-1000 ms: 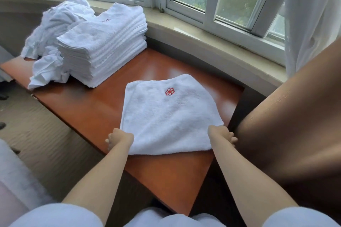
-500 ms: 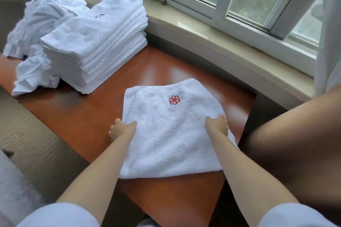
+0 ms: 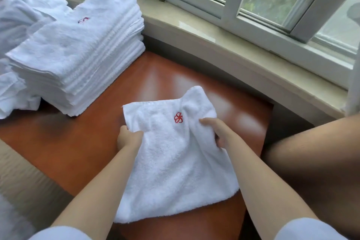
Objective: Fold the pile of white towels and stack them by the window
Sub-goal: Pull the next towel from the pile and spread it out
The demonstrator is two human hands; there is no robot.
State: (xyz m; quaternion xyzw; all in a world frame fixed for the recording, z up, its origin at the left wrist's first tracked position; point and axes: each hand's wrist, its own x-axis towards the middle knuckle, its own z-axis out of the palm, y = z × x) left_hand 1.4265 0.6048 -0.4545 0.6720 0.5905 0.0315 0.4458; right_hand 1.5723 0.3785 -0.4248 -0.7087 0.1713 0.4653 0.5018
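Now one towel (image 3: 175, 161), two hands.

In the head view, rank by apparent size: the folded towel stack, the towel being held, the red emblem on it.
1. folded towel stack
2. held towel, nearly as large, though closer to the camera, so unsure
3. red emblem, by far smallest

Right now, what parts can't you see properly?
Head view only:
- Unfolded towel pile: cut off by the left edge and blurred.
- Folded towel stack: blur hides the layer count.
- Left hand and right hand: fingertips buried in the towel they grip.
- Table: near part hidden by towel and arms.
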